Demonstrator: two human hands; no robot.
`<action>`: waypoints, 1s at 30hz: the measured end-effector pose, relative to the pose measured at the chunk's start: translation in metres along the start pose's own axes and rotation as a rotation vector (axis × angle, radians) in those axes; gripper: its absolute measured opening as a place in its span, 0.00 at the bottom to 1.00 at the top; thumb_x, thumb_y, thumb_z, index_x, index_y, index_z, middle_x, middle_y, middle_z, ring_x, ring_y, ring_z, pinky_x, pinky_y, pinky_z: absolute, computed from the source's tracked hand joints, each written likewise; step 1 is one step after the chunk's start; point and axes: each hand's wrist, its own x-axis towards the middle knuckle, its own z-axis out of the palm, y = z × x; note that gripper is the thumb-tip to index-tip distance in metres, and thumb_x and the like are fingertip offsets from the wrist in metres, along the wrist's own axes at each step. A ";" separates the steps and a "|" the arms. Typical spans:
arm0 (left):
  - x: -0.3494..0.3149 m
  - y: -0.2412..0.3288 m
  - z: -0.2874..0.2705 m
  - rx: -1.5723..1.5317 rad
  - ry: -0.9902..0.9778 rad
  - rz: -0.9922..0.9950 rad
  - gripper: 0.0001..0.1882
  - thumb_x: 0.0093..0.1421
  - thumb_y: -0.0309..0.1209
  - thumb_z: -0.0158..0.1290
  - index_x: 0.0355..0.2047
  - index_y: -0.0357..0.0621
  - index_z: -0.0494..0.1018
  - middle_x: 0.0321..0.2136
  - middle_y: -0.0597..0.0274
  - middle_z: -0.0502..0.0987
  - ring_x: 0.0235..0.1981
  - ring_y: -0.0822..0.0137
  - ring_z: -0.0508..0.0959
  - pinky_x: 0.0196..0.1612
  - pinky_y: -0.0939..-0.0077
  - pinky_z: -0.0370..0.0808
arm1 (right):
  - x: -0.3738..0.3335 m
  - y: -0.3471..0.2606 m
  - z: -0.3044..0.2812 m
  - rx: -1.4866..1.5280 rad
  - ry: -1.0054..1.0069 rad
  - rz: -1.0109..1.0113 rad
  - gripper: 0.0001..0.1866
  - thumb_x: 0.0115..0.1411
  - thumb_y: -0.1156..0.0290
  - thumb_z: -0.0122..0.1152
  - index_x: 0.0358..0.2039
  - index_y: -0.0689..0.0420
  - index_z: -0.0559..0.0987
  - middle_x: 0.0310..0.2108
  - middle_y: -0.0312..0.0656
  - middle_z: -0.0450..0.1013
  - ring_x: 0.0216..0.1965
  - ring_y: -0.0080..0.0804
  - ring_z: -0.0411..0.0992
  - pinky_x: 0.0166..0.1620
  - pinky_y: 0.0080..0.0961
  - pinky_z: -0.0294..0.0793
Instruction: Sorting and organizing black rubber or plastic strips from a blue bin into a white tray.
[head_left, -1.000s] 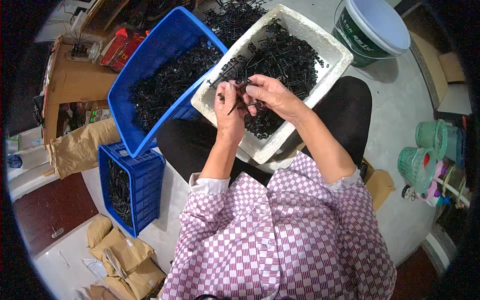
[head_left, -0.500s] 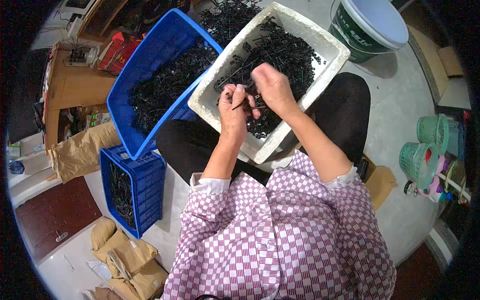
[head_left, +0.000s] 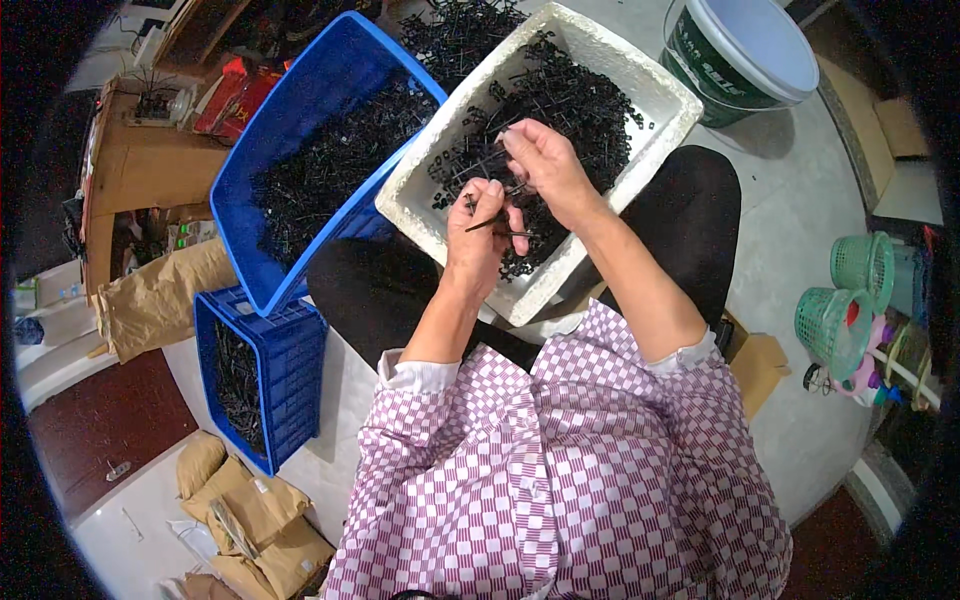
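Over a white foam box (head_left: pixel 667 118) on my lap, both my hands work close together. My left hand (head_left: pixel 478 240) is closed around a few thin black plastic rods (head_left: pixel 487 224), whose ends stick out past the fingers. Just beyond it and to the right, my right hand (head_left: pixel 550 172) is pinched, thumb against fingers. A dark bit shows at those fingertips, too small to name. Beneath the hands, the box holds a heap of small black plastic pieces (head_left: pixel 575 105), some rod-like, some like little square nuts.
A large blue crate (head_left: pixel 232 190) of similar black pieces leans against the foam box at left. Below it stands a smaller blue crate (head_left: pixel 295 375) with black rods. A lidded-style bucket (head_left: pixel 715 75) is far right, green baskets (head_left: pixel 835 325) right, brown paper packages (head_left: pixel 260 525) lower left.
My right hand has shifted slightly down and its fingers have come together near the left hand. The left hand has turned a little, still holding the rods.
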 end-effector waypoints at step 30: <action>-0.006 -0.008 -0.008 0.195 -0.041 -0.028 0.11 0.60 0.37 0.47 0.25 0.46 0.62 0.14 0.63 0.68 0.10 0.73 0.67 0.13 0.82 0.64 | 0.021 0.034 -0.044 -1.208 0.260 -0.520 0.04 0.55 0.72 0.55 0.28 0.58 0.72 0.26 0.32 0.69 0.27 0.19 0.68 0.30 0.19 0.67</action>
